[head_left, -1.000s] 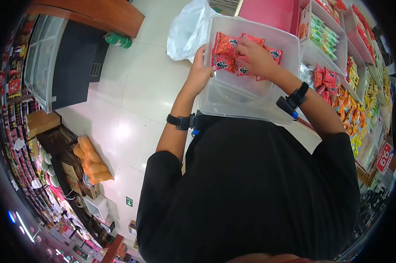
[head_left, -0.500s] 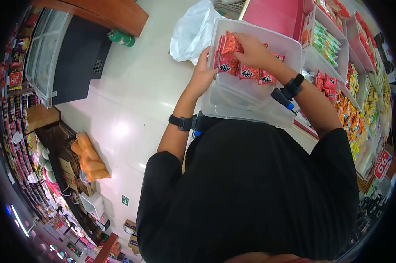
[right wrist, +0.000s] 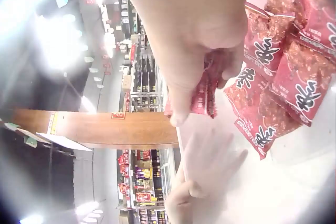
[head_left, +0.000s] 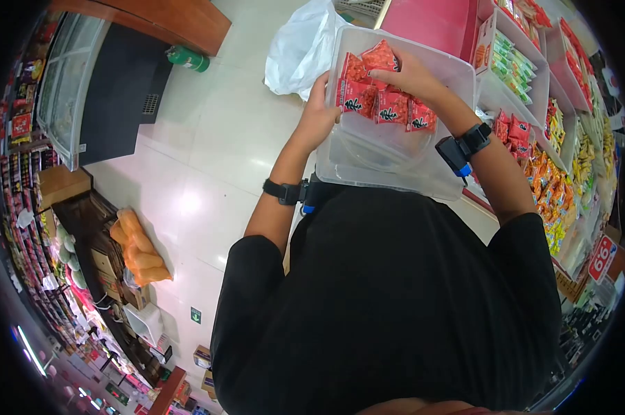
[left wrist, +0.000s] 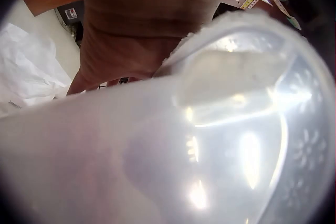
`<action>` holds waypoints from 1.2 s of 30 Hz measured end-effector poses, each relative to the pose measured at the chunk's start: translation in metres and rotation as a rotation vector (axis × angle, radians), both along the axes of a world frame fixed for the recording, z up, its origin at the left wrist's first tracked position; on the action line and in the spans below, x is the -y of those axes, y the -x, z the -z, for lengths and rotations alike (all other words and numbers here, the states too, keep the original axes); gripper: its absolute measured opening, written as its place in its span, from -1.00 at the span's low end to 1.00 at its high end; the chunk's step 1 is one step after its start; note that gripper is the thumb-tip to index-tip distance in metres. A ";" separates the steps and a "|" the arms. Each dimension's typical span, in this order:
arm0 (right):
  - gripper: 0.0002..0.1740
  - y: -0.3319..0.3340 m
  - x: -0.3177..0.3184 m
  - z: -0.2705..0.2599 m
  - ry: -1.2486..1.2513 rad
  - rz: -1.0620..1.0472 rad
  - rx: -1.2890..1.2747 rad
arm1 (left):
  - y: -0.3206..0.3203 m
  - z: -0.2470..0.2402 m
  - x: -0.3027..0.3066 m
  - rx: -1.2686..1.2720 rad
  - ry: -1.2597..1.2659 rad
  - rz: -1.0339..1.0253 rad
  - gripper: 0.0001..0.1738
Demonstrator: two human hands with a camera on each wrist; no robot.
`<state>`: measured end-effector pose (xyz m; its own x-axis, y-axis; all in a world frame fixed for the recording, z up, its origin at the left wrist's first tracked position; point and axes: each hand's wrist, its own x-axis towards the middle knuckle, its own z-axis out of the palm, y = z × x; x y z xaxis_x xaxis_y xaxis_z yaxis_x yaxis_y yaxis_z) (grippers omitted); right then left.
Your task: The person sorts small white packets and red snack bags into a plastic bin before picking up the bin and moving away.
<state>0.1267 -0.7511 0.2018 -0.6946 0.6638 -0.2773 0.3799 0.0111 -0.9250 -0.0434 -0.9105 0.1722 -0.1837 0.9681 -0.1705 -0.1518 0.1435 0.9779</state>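
Several red snack packets (head_left: 392,108) with black lettering lie in a translucent plastic bin (head_left: 458,79) held in front of the body. My left hand (head_left: 318,114) grips the bin's left wall, thumb inside the rim and fingers outside. In the left wrist view, the cloudy bin wall (left wrist: 79,155) covers part of that hand (left wrist: 142,29). Toward the bin's far side, my right hand (head_left: 418,75) pinches one packet (head_left: 379,58). The right wrist view shows this packet (right wrist: 205,95) between thumb and fingers, beside the other packets (right wrist: 265,100).
A white plastic bag (head_left: 299,55) is beyond the bin's left side. Along the right run shelf trays of green (head_left: 512,59) and orange (head_left: 551,183) snack packs. On the floor at left lies an orange mesh sack (head_left: 141,249), with a dark freezer (head_left: 122,90) farther off.
My right hand reached among the packets, then lifted one near the left wall. That packet is now slightly farther back and right. My left hand keeps its grip on the bin.
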 end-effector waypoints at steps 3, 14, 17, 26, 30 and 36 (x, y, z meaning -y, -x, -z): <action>-0.43 -0.004 -0.002 0.011 0.338 -0.002 -0.149 | -0.003 -0.007 0.000 0.005 0.005 -0.022 -0.14; -0.56 -0.012 -0.011 0.010 0.489 0.051 -0.641 | -0.002 -0.010 0.002 0.037 0.084 -0.027 -0.12; -0.55 -0.017 -0.003 -0.022 0.489 0.159 -0.861 | -0.002 -0.010 0.001 0.001 0.047 -0.022 -0.13; -0.48 -0.033 0.016 -0.017 0.424 0.120 -0.547 | -0.002 -0.012 0.001 0.015 0.068 -0.010 -0.10; -0.47 -0.031 0.016 -0.018 0.419 0.154 -0.481 | -0.001 -0.003 0.000 -0.028 0.023 -0.025 -0.10; -0.50 -0.010 0.001 0.011 0.392 0.119 -0.076 | -0.005 -0.010 0.003 0.000 0.066 -0.030 -0.14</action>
